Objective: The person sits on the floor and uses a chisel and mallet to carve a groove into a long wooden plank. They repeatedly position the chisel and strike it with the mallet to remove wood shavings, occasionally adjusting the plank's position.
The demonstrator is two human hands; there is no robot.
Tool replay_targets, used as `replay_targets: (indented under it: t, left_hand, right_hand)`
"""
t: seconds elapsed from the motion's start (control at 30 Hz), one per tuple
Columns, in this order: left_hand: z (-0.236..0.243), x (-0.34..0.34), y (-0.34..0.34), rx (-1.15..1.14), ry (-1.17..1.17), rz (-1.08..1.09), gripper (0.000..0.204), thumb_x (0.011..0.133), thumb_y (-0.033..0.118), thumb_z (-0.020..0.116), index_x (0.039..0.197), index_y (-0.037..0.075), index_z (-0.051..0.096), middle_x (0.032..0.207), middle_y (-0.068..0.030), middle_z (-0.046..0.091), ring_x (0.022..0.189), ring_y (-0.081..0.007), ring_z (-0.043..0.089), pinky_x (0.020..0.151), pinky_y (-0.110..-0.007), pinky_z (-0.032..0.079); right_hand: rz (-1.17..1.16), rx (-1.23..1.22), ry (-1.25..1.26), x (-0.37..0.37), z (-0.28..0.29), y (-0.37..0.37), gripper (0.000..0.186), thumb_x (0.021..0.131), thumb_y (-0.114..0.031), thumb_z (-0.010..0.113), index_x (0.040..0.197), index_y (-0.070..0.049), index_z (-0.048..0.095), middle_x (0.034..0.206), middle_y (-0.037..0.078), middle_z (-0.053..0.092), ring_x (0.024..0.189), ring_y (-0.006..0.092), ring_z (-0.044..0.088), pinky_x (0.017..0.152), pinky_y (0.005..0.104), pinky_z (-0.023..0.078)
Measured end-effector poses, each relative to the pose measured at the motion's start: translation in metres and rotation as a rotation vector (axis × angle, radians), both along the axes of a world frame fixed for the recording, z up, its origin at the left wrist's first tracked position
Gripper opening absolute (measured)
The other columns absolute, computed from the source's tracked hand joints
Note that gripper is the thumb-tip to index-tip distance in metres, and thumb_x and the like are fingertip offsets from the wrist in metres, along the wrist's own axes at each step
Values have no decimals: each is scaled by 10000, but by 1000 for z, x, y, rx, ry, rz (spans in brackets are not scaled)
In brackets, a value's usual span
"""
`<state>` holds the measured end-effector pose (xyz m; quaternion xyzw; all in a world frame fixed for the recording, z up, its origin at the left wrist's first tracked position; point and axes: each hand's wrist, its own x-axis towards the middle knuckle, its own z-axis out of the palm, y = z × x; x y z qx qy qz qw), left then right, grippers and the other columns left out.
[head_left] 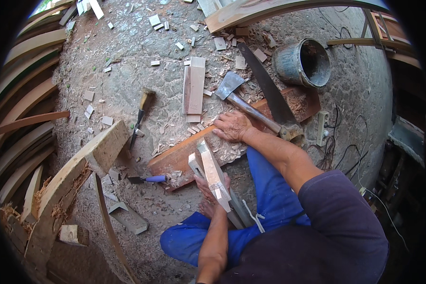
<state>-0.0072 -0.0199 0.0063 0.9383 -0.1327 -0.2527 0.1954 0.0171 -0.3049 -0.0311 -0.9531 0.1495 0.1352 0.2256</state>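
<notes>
My left hand (204, 187) wraps round a pale wooden piece (214, 174), which stands tilted in front of my lap. A second wooden bar sits close against it, and the wood hides part of the fingers. My right hand (233, 126) rests with fingers stretched on the edge of a reddish plank (177, 155) strewn with shavings. Just beyond that hand an axe (251, 110) lies across the plank, its head to the upper left. A handsaw (270, 87) crosses the plank beside the axe. Cut wooden blocks (194, 87) lie ahead of my right hand.
A blue-handled chisel (149, 179) and a brush (145, 104) lie left of the plank. A dirty bucket (303, 63) lies tipped at the upper right, above a power strip (322, 127) with cables. Curved timbers (23, 104) line the left; a large beam (75, 177) stands nearer.
</notes>
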Motion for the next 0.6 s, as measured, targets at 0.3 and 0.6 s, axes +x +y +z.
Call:
replay_targets:
  t: [0.3, 0.6]
  left_hand:
    - [14, 5, -19, -75, -284, -51, 1223, 711, 456, 842, 1573, -78, 159, 1395, -329, 484, 1240, -491, 524, 1029, -540, 471]
    - [32, -56, 7, 24, -283, 176, 1244, 736, 493, 850, 1614, -18, 130, 1461, -310, 469, 1339, -457, 477, 1165, -545, 330]
  right_hand:
    - [12, -70, -102, -8, -4, -2, 368, 1005, -474, 531, 986, -155, 713, 975, 81, 709, 991, 260, 701, 882, 441, 534]
    - [1, -91, -80, 2, -10, 0, 488, 1043, -520, 436, 1014, -116, 708, 1045, 146, 727, 1035, 334, 698, 930, 462, 525]
